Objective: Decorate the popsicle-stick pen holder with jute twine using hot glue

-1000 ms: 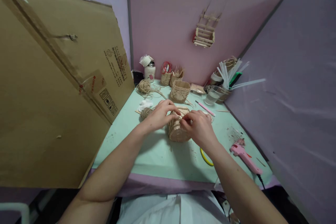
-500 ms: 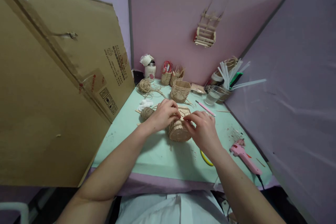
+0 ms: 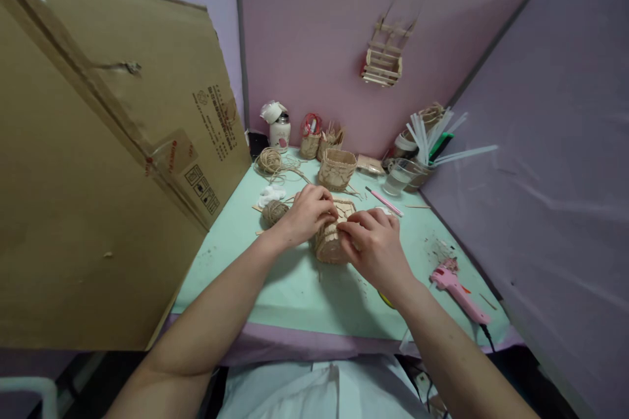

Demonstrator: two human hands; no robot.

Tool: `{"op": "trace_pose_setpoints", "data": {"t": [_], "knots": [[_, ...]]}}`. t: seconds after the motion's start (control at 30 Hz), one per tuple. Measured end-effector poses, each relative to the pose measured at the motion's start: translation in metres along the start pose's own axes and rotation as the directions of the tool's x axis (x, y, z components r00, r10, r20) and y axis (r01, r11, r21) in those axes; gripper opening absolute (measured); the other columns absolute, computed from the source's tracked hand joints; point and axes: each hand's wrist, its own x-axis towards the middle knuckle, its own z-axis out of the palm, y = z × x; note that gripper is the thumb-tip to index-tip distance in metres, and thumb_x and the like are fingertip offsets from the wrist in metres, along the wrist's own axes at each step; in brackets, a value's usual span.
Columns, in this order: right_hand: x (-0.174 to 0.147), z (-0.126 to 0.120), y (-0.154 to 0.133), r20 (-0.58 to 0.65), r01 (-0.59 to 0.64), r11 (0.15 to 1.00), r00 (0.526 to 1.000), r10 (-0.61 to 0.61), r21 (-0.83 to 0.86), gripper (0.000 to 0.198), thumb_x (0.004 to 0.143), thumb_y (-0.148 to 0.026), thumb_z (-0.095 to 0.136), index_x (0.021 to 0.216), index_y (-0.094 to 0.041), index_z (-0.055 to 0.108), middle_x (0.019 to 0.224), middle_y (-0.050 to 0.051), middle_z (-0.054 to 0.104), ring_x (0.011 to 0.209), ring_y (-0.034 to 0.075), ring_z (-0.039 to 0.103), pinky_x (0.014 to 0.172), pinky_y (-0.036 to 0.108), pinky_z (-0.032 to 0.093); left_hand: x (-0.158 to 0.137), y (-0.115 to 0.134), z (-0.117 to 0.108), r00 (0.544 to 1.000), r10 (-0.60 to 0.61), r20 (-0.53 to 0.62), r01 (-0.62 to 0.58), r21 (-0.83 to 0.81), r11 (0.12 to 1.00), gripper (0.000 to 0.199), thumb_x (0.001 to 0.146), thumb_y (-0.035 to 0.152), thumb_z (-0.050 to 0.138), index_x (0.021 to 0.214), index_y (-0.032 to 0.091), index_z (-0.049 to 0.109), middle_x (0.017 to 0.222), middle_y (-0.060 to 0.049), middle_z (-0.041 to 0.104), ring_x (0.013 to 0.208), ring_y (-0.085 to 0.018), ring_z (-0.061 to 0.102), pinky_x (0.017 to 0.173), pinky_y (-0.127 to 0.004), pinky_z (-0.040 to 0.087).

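Basket [image 3: 330, 239]: a small, tan, rounded vessel lying on its side on the pale green surface [image 3: 304, 308], near the middle of the working area. One round end faces the viewer and appears as a flat brownish disc bordered by a slightly raised, uneven edge. The opposite end points toward the back. The upturned side carries flat, pale, irregular pieces set close together, with thin darker lines between them; a cord-like trim edges its far end. A scalloped row of pale pieces runs just above the disc. Portions of both flanks are hidden, and finer texture cannot be resolved.
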Motion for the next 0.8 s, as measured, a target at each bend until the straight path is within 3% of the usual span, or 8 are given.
{"op": "trace_pose_setpoints", "data": {"t": [0.23,0.5,0.8], "knots": [[0.0,-0.003,-0.001,0.05,-0.038,0.998,0.998,0.035,0.058,0.014,0.089,-0.022,0.058,0.094,-0.023,0.072,0.093,0.005,0.07,0.092,0.022,0.053,0.083,0.039,0.031,0.0,-0.001,0.002,1.0,-0.003,-0.004,0.003,-0.004,1.0,0.01,0.087,0.017,0.059,0.084,0.02,0.069,0.103,-0.006,0.059,0.104,-0.021,0.047,0.095,-0.039,0.042],[-0.002,-0.007,0.002,0.0,-0.087,0.988,0.996,0.088,0.124,0.017,0.09,-0.021,0.053,0.096,-0.021,0.069,0.095,0.006,0.07,0.093,0.022,0.054,0.084,0.038,0.033,0.001,-0.011,-0.011,0.998,0.047,-0.031,-0.049,-0.064,0.997,0.01,0.087,0.021,0.062,0.086,0.022,0.071,0.103,-0.006,0.061,0.105,-0.021,0.051,0.099,-0.04,0.04],[-0.002,-0.003,0.001,0.054,-0.088,0.988,0.995,0.081,0.126,0.017,0.091,-0.024,0.054,0.095,-0.023,0.07,0.097,0.006,0.068,0.096,0.023,0.053,0.084,0.039,0.032,-0.002,-0.01,-0.012,0.996,0.067,0.053,-0.064,-0.068,0.996,0.01,0.086,0.023,0.064,0.086,0.025,0.074,0.108,-0.005,0.06,0.11,-0.021,0.049,0.1,-0.039,0.039]]}}
